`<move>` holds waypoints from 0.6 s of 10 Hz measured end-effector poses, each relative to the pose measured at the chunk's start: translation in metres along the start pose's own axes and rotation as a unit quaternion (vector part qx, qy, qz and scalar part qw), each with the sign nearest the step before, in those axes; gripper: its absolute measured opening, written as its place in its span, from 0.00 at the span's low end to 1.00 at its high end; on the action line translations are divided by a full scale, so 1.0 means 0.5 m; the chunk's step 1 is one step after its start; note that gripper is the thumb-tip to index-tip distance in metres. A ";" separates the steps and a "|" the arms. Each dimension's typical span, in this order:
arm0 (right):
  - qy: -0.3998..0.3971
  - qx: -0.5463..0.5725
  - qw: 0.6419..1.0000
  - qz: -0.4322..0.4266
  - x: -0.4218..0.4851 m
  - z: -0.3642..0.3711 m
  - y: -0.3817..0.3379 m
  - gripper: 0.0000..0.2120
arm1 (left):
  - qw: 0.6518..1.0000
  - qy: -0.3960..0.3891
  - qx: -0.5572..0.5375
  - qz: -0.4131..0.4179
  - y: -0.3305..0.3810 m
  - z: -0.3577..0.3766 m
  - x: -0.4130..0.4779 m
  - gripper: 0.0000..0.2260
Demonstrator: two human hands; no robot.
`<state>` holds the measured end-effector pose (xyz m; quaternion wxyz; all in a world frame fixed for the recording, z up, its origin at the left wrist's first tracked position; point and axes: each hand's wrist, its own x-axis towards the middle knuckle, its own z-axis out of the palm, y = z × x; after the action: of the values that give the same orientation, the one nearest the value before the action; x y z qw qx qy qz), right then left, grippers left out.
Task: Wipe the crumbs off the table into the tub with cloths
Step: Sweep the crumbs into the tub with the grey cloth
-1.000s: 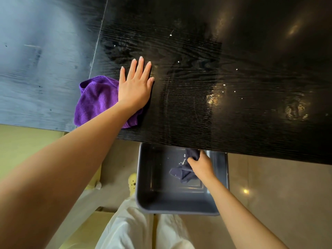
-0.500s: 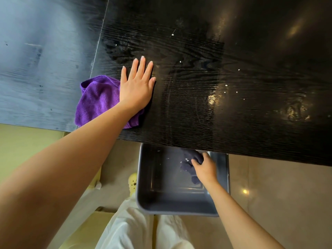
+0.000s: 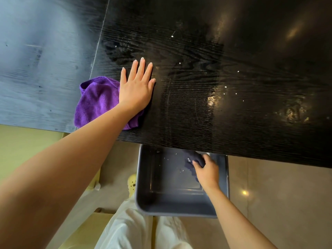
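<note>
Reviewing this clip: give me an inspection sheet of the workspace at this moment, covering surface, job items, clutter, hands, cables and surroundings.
Surface: black wood-grain table, glossy, with scattered pale crumbs on its right half.
Job items: purple cloth lying on the table near its front edge; dark cloth over the grey tub, which sits below the table edge with a few crumbs inside.
Clutter: nothing seen.
Hands: left hand flat, fingers spread, partly on the purple cloth; right hand gripping the dark cloth inside the tub.
Cables: nothing seen.
Surroundings: pale tiled floor; white trousers; a yellow shoe beside the tub.
</note>
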<state>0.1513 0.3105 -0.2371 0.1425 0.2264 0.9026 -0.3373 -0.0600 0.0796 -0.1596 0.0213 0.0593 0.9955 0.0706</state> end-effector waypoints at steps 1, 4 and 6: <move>-0.002 -0.007 1.000 0.007 0.000 -0.002 0.000 0.07 | 1.000 0.001 0.000 0.002 -0.001 0.002 -0.001 0.23; -0.244 0.073 0.967 -0.001 -0.048 -0.122 -0.082 0.04 | 1.000 0.005 0.003 0.004 -0.003 0.003 -0.001 0.23; -0.315 0.208 0.921 -0.095 -0.066 -0.376 -0.203 0.12 | 1.000 0.001 0.004 0.002 -0.002 0.000 -0.002 0.23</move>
<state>0.1088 0.3588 -0.0307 0.3362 0.0460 0.7378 -0.5836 -0.0594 0.0786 -0.1598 0.0196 0.0615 0.9956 0.0672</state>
